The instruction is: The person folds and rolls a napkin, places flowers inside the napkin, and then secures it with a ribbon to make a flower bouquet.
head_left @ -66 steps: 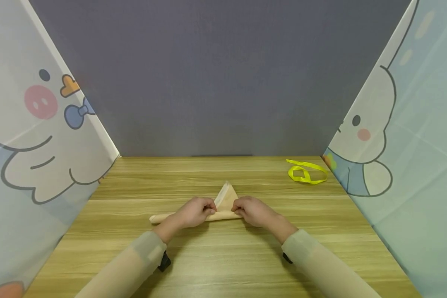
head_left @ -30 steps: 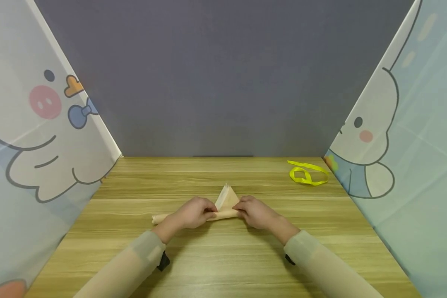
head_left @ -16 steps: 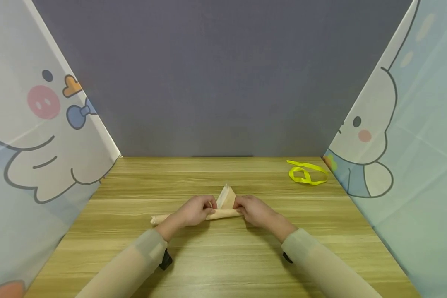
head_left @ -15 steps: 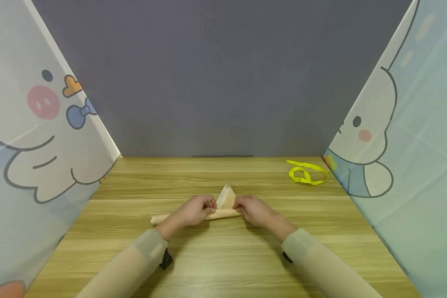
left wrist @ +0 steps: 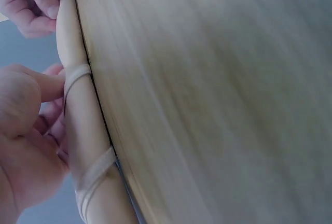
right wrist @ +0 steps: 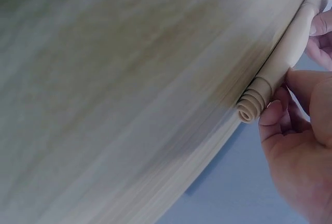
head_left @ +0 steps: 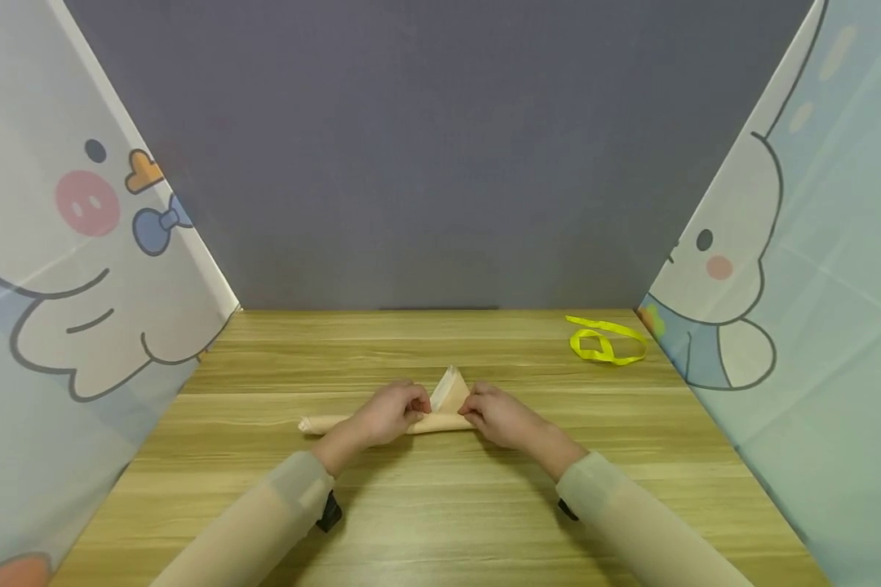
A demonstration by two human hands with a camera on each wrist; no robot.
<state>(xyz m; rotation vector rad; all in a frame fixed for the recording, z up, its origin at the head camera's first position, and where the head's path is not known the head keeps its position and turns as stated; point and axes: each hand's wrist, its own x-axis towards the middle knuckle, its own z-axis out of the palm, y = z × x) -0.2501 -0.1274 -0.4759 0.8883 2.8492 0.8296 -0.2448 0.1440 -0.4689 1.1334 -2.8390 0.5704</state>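
Note:
A beige cloth [head_left: 440, 422] is rolled into a long thin tube on the wooden table, and a flat triangular corner [head_left: 451, 391] sticks out beyond it. My left hand [head_left: 391, 414] pinches the roll just left of that corner, thumb on the near side. On the corner's right side my right hand [head_left: 501, 417] pinches the roll near its end. Seen from the left wrist, slanted layer edges [left wrist: 96, 175] wind around the tube. The right wrist view shows its spiral end [right wrist: 246, 114] beside my right fingers.
A loose yellow ribbon [head_left: 595, 346] lies curled at the back right of the wooden table [head_left: 440, 522]. A dark grey panel [head_left: 440, 163] stands behind, and printed cartoon sheets [head_left: 66, 326] flank both sides.
The triangular corner shows slightly shorter than at first as the cloth rolls up. My fingers have shifted a little along the roll, both hands staying at about the same spot.

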